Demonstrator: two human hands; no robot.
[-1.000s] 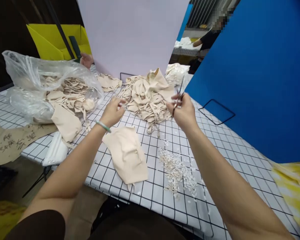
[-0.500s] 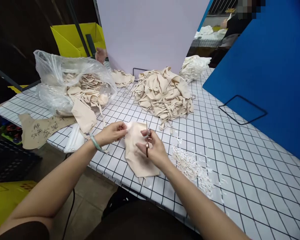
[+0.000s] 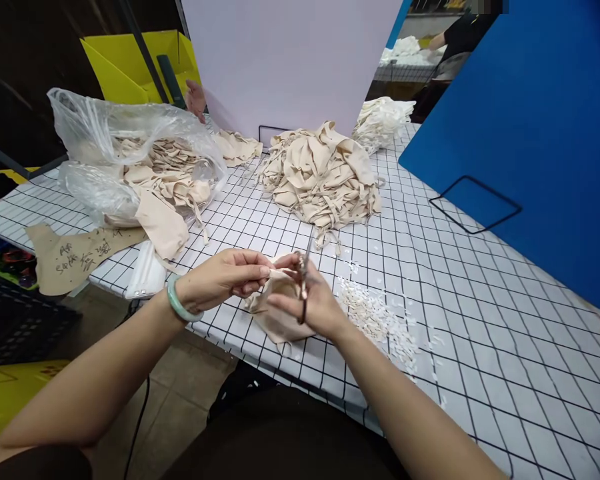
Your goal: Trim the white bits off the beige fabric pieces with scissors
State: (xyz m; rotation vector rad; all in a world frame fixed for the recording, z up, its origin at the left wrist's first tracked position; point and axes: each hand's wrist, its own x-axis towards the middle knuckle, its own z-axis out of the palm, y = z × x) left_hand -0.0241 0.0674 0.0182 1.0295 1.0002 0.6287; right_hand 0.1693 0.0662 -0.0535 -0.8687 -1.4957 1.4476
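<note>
My left hand (image 3: 235,273), a pale green bangle (image 3: 180,301) at its wrist, pinches the upper edge of a beige fabric piece (image 3: 280,325). The lower part of that piece lies on the table near its front edge. A small pair of scissors (image 3: 304,273) is held in my right hand (image 3: 317,303), blades pointing up and away from the cloth. The fingers of my right hand are close to the pinched edge; whether they touch it I cannot tell. Small pale clippings (image 3: 383,327) are scattered to the right of my right hand.
Beyond my hands lies a heap of beige fabric pieces (image 3: 320,177). A clear plastic bag (image 3: 87,187) with more pieces stands left, near a brown paper pattern (image 3: 75,260) and a white device (image 3: 147,272). A blue panel (image 3: 545,140) borders the right; another person's hand (image 3: 196,100) shows behind.
My left hand has lifted the fabric's upper edge and turned, so the cloth now folds up toward me. My right hand, with the scissors, has come closer to the left.
</note>
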